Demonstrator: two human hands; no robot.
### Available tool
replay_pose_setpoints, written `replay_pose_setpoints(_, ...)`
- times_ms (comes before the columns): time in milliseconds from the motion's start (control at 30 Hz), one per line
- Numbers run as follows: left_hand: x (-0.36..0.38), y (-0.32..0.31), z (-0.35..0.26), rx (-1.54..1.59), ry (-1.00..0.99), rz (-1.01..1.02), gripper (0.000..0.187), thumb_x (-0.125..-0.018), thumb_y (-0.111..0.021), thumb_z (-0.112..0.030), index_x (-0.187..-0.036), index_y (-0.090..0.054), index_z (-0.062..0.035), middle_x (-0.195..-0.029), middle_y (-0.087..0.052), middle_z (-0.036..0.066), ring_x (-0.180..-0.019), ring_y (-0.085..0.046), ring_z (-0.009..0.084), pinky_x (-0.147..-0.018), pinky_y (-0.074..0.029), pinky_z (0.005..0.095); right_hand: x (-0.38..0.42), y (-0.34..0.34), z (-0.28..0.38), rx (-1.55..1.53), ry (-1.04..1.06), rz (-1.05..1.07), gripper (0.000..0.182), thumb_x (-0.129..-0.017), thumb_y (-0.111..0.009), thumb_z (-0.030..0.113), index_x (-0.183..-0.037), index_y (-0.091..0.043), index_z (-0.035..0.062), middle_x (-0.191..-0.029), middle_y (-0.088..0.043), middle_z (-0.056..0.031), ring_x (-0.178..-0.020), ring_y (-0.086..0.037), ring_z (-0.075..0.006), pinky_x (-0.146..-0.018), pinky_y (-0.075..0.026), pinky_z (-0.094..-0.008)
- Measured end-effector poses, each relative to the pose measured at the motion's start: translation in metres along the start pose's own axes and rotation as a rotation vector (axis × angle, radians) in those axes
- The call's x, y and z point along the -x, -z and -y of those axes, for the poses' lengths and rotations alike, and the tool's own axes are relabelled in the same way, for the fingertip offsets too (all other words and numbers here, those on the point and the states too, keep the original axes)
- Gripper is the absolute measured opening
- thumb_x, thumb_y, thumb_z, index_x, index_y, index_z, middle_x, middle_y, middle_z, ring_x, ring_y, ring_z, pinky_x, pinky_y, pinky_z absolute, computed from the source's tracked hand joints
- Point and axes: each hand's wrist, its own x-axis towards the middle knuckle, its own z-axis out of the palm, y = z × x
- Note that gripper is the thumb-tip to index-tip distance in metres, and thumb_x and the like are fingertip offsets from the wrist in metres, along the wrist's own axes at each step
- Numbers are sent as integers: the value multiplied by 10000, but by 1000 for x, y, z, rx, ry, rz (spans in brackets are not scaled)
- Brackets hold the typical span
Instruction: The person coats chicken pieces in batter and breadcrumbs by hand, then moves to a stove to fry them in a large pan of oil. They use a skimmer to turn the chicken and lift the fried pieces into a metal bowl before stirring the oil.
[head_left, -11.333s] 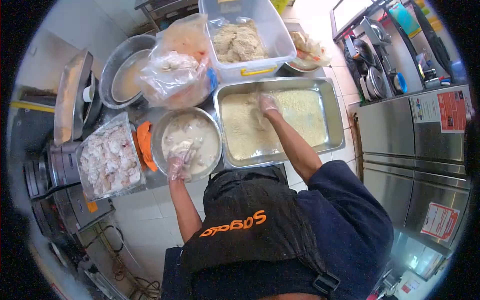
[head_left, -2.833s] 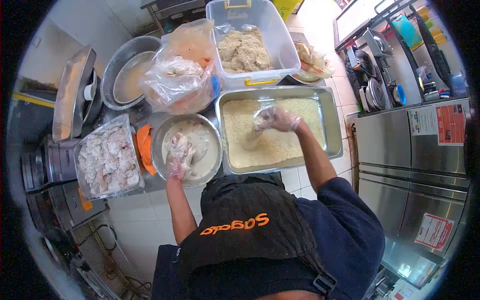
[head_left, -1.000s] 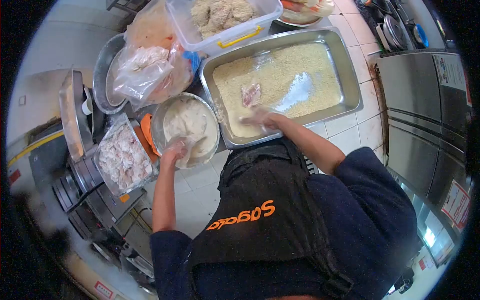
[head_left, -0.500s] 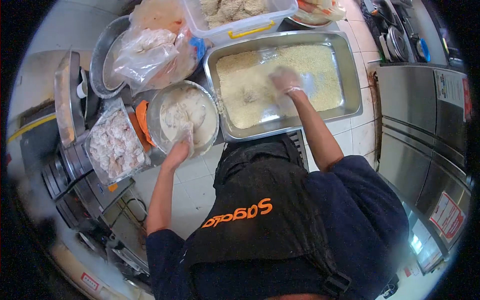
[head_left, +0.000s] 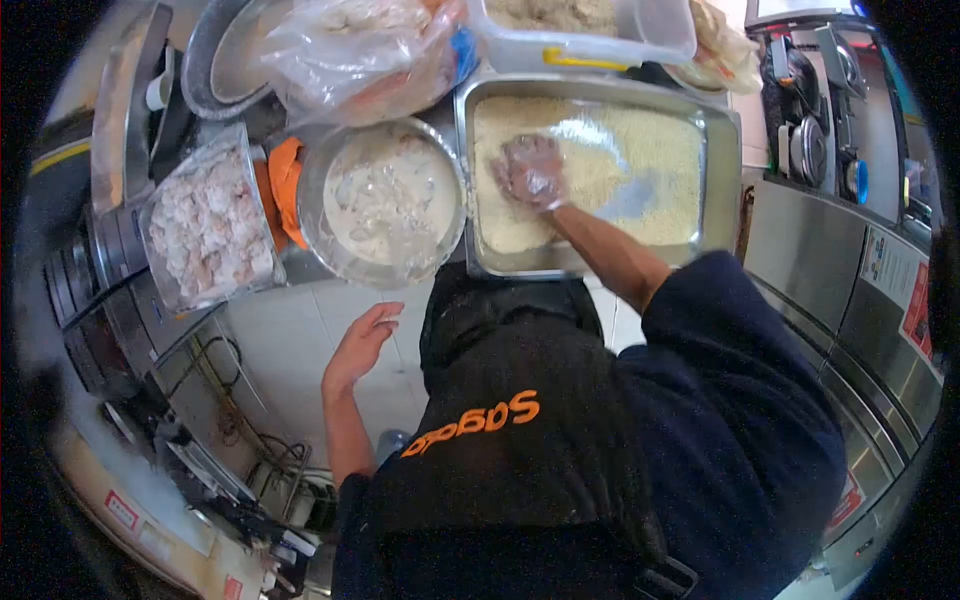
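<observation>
My right hand (head_left: 532, 172), in a clear plastic glove, presses down with spread fingers at the left part of a steel tray (head_left: 730, 180) of pale crumbs (head_left: 650, 130). Whatever lies under its palm is hidden. My left hand (head_left: 362, 345) is bare and empty, its fingers stretched out, below a round bowl (head_left: 312, 200). Whitish batter with submerged pieces (head_left: 380, 190) fills that bowl, and something clear like plastic (head_left: 405, 245) lies at its near side. Left of the bowl, a clear container holds white-coated pieces (head_left: 210, 225).
An orange cloth (head_left: 287, 190) lies between container and bowl. Behind stand a plastic bag of food (head_left: 350, 60), a large grey basin (head_left: 200, 65) and a clear tub with a yellow latch (head_left: 640, 45). Steel cabinets (head_left: 810, 240) are at the right.
My left hand has come out of the batter bowl and back toward my body. My right hand has moved left across the crumbs. The camera view has shifted.
</observation>
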Motion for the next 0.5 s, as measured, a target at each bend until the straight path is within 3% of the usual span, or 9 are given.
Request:
replay_pose_setpoints(67, -2, -5, 21, 34, 4, 10, 385, -748, -386, -28, -1127, -456, -23, -1113, -493, 74, -980, -482, 176, -845, -350, 270, -3, 2, -6, -47, -107, 151, 412, -808, -380, 403, -1005, -541, 79, -1014, -532, -158, -1022, -454, -278, -906, -303, -356)
replay_pose_setpoints(167, -13, -6, 29, 79, 6, 1, 338, -776, -384, -38, -1103, -470, -22, -1081, -510, 75, -934, -497, 163, -785, -377, 247, -14, -8, -23, -211, -207, 165, 425, -806, -406, 387, -1076, -511, 76, -1071, -520, -159, -1055, -445, -279, -924, -301, -374)
replay_pose_setpoints(200, -13, -7, 34, 106, 72, -7, 327, -782, -383, -51, -1094, -477, -27, -1071, -515, 73, -926, -500, 158, -752, -388, 243, -8, 0, -28, -140, -32, 49, 426, -818, -413, 350, -1095, -499, 37, -1087, -522, -157, -1028, -478, -298, -901, -339, -388)
replay_pose_setpoints(233, -14, -7, 44, 138, 57, -20, 327, -782, -383, -51, -1094, -477, -27, -1071, -515, 73, -926, -500, 158, -752, -388, 243, -7, 9, -39, -126, 3, 54, 426, -818, -413, 350, -1095, -499, 37, -1087, -522, -157, -1028, -478, -298, -901, -339, -388)
replay_pose_setpoints(300, -21, 3, 81, 44, 126, -155, 295, -776, -395, -81, -1044, -510, -40, -1009, -545, 66, -864, -518, 153, -688, -404, 250, -5, 40, -52, -307, -182, 586, 671, -645, -623, 452, -1077, -469, -37, -1012, -546, -201, -917, -536, -280, -838, -397, -342)
replay_pose_setpoints(333, -35, 12, 120, 62, 129, -151, 295, -776, -395, -81, -1044, -510, -40, -1009, -545, 66, -864, -518, 153, -688, -404, 250, 1, 35, -63, -431, -123, 732, 772, -548, -710, 435, -1092, -458, -53, -968, -565, -205, -840, -559, -257, -774, -425, -332)
replay_pose_setpoints(400, -67, 28, 205, -17, 102, -97, 267, -765, -415, -103, -993, -536, -33, -936, -567, 61, -794, -526, 149, -656, -414, 265, 13, 58, -48, -499, -193, 809, 763, -555, -715, 406, -1099, -452, -61, -930, -578, -197, -818, -557, -239, -755, -425, -327)
replay_pose_setpoints(433, -76, 29, 213, -8, 88, -102, 267, -765, -415, -103, -993, -536, -33, -936, -567, 61, -794, -526, 149, -656, -414, 265, 7, 67, -45, -570, -251, 858, 754, -562, -720, 376, -1105, -445, -69, -893, -590, -188, -796, -555, -222, -736, -424, -322)
replay_pose_setpoints(500, -73, 25, 203, -568, 63, -61, 259, -736, -471, -123, -976, -542, -56, -908, -555, 57, -743, -516, 156, -670, -413, 267, 6, 75, -42, -580, -221, 823, 735, -580, -711, 353, -1126, -438, -56, -829, -598, -185, -758, -554, -218, -707, -421, -325)
